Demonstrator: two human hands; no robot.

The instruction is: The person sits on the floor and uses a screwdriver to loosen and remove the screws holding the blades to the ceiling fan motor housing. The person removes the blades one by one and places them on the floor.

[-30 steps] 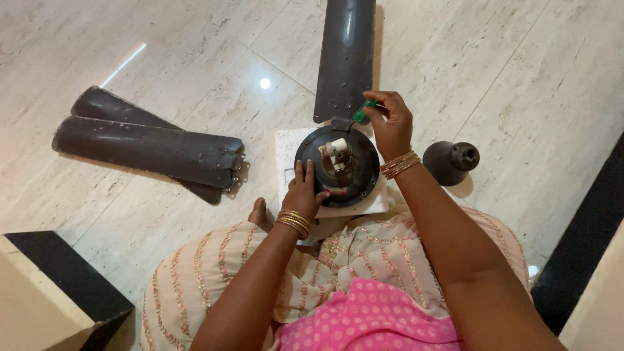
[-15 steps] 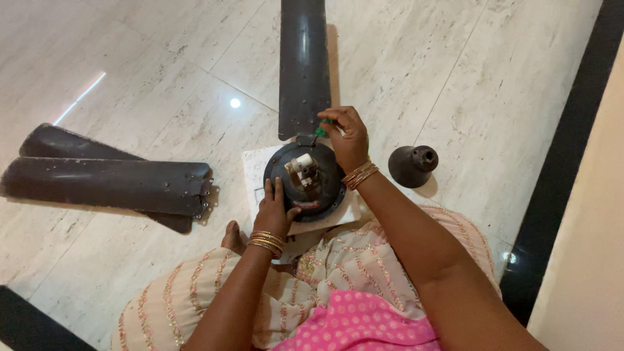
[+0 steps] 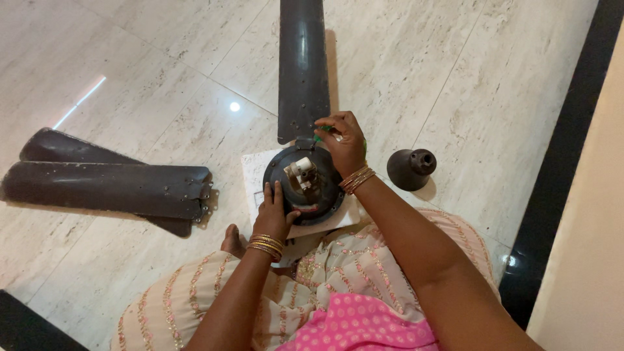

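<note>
A dark round ceiling-fan motor (image 3: 294,188) lies on a white sheet of paper (image 3: 252,170) on the floor in front of me. One dark blade (image 3: 302,65) is joined to its far side. My left hand (image 3: 274,211) rests flat on the motor's near left rim, fingers spread. My right hand (image 3: 342,142) is closed around a green-handled screwdriver (image 3: 318,137), whose tip is at the joint between blade and motor.
Two loose dark blades (image 3: 104,185) lie stacked on the pale marble floor (image 3: 455,78) to the left. A dark cone-shaped fan cover (image 3: 409,169) stands to the right. A black floor border (image 3: 559,169) runs along the right side.
My right hand has shifted slightly down onto the blade joint with the screwdriver. The view turned right during the first half second; the left hand has stayed on the motor.
</note>
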